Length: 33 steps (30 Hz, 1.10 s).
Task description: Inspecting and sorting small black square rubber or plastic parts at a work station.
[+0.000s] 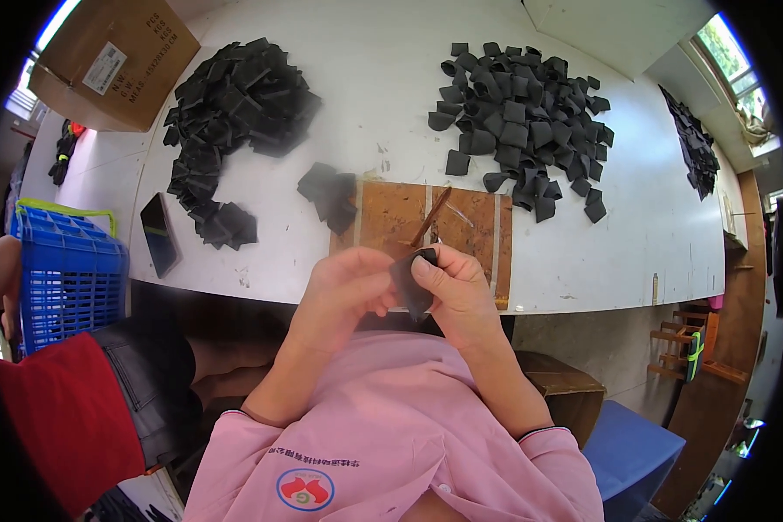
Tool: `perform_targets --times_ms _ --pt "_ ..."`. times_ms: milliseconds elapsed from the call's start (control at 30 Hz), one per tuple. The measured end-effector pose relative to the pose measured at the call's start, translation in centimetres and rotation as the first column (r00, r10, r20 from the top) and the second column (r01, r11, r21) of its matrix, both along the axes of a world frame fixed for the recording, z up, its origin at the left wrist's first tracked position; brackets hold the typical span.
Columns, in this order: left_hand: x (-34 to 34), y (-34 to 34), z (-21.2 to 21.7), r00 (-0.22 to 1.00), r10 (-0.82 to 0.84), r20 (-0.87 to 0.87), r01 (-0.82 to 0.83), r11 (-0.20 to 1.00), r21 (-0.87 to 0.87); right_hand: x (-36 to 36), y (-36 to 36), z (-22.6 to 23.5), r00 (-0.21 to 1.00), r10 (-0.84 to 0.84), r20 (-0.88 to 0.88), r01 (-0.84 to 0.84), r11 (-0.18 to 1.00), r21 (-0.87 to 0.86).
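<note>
White worktable point(391, 52) filled most of my view, with a cardboard box point(104, 61) at its far left corner. Right of the box lay a big heap of flat black fabric pieces point(226, 113); a second heap of folded black pieces point(522, 113) sat far right, well apart. A blue plastic basket point(65, 274) stood off the table's left edge. A brown board point(448, 230) lay at the near edge with a small black stack point(330, 196) touching its left corner and a thin wooden stick point(430, 217) on it. A dark phone point(159, 235) lay left of that. I saw the left hand point(343, 291) and right hand point(461, 291) both closed on one small black fabric piece point(411, 283), pinched between them just over the table's near edge, right thumb pressed on top.
</note>
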State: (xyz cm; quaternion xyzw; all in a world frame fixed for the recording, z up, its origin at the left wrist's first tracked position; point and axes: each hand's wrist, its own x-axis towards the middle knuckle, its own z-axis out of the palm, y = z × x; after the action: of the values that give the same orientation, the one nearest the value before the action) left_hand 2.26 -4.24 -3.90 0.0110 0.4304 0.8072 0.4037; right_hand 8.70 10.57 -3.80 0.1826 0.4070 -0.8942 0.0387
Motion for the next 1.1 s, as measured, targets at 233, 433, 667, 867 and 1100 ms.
perform_targets --times_ms 233,433,667,867,1100 --pt "0.6 0.6 -0.2 0.991 -0.002 -0.131 -0.028 0.973 -0.229 0.3 0.1 -1.3 0.999 0.040 0.015 -0.043 0.893 0.448" --pt "1.9 2.0 0.2 0.922 0.088 -0.378 -0.207 0.935 -0.289 0.7 -0.8 -0.2 0.919 -0.091 -0.384 0.391 0.077 0.917" --pt "2.9 2.9 -0.3 0.546 -0.065 -0.835 -0.466 0.805 -0.367 0.4 -0.8 -0.3 0.926 0.010 -0.377 0.358 0.291 0.887" --pt "2.4 3.0 -0.2 0.750 0.037 -0.660 -0.378 0.843 -0.383 0.3 -0.6 -0.5 0.934 0.006 -0.359 0.347 0.241 0.907" --pt "1.6 2.1 -0.7 0.893 0.094 -0.441 -0.245 0.922 -0.299 0.4 1.0 -0.6 0.941 -0.016 -0.337 0.316 0.389 0.865"
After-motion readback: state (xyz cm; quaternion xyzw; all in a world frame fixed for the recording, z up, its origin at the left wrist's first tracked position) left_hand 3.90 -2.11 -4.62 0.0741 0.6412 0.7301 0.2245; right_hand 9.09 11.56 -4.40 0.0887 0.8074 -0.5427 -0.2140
